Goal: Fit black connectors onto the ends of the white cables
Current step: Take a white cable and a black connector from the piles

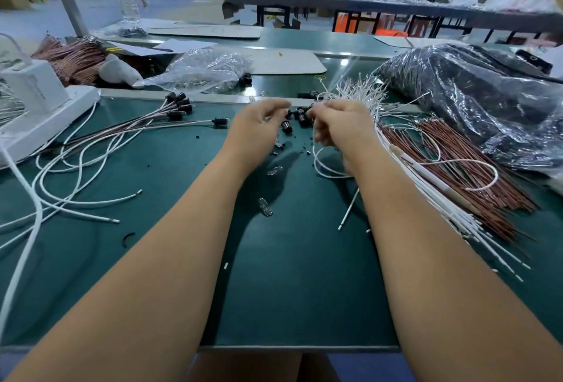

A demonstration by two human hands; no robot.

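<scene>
Right now I judge this to be the pick-up step: both hands are over the small heap of loose black connectors (297, 118) at the far middle of the green mat (292, 284). My left hand (254, 128) hangs over them with its fingers loosely curled and, as far as I can see, nothing in them. My right hand (336, 128) is curled round a white cable (327, 168) that loops out under the palm; its fingertips are blurred, so I cannot tell whether they also pinch a connector. Finished cables with connectors fitted (178, 104) lie to the left, and the bundle of bare white cables (441, 208) to the right. Next I would need one connector pinched and its opening lined up with the cable's end.
</scene>
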